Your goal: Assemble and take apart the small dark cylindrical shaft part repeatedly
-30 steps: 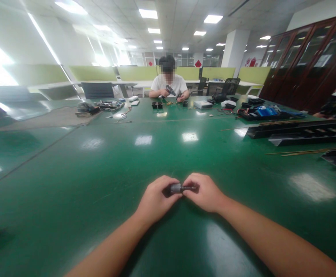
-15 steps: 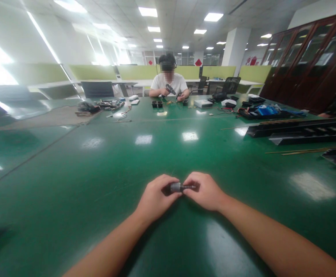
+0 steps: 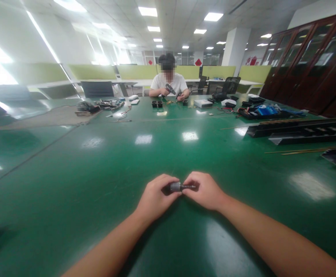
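My left hand (image 3: 158,196) is closed around the body of a small grey metal cylinder (image 3: 175,187), which looks like a little motor. A dark, ridged shaft (image 3: 187,186) extends from the cylinder's right end. Thumb and fingers of my right hand (image 3: 205,191) are closed on that shaft, with its tip showing between them. The piece lies roughly level, just above or on the green tabletop (image 3: 133,161); I cannot tell which. The cylinder's left end is hidden inside my left hand.
Across the table sits a person (image 3: 168,84) with a power drill (image 3: 170,89). Black metal channels (image 3: 303,128) and thin rods (image 3: 309,150) lie to the right. Farther back are a blue bundle (image 3: 267,110), a white box (image 3: 203,103) and assorted parts (image 3: 110,104).
Both hands and the cylinder have hardly moved. At the far right edge, a dark patterned shape beside the cabinet has mostly gone from view.
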The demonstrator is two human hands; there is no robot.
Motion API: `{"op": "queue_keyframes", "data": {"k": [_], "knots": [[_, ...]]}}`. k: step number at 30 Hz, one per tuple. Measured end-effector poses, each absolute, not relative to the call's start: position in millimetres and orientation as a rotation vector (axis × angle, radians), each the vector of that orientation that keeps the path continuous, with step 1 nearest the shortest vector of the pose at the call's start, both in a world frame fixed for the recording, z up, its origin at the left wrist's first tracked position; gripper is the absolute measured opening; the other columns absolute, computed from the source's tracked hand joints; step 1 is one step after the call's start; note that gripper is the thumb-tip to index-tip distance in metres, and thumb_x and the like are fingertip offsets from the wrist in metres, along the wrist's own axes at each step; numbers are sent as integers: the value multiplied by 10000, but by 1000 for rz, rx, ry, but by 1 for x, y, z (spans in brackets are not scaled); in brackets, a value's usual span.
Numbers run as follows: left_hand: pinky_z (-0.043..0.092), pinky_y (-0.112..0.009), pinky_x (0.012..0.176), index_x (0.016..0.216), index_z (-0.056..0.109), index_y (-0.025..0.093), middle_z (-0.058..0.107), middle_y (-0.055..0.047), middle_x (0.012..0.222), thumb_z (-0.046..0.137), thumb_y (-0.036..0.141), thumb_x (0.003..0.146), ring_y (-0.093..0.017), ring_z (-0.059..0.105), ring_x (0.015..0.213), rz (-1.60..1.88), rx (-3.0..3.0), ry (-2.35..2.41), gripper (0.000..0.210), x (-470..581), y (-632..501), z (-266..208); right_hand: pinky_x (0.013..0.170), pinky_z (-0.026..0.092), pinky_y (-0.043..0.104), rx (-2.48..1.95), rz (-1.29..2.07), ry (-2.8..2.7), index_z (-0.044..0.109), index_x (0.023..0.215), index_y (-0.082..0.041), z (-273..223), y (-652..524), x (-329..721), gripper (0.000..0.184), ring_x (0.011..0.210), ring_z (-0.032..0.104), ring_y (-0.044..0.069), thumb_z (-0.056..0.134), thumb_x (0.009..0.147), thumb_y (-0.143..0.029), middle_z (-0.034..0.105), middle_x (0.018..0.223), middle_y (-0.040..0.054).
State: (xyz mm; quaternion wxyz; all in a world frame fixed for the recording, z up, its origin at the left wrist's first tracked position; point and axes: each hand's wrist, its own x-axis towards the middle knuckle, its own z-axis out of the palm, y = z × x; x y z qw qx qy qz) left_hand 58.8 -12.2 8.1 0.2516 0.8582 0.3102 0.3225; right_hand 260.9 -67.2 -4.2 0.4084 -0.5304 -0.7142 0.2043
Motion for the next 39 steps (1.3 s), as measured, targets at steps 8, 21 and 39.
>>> {"op": "queue_keyframes", "data": {"k": [8,21,39], "knots": [[487,-273,783,982,702,243,698,-7,946,761,221,790,-165,639,874,875,2319,856,202,58,-12,7,620,412,241,-1345,511,-1791,704,793,-186,-2,-67,261,54,684,575,134,714,757,-147,642,755,-3],[487,-271,786,981,696,240,695,1,946,753,233,796,-157,636,874,900,2314,870,193,57,-12,9,621,407,246,-1359,487,-1793,695,779,-183,0,-68,262,42,676,571,134,722,759,-159,642,742,-6],[502,-294,818,994,694,248,697,-1,978,779,204,757,-171,638,899,948,2334,936,256,51,-7,10,634,423,253,-1381,443,-1732,679,782,-191,1,-68,262,50,691,579,145,703,763,-152,650,754,-2]]}}
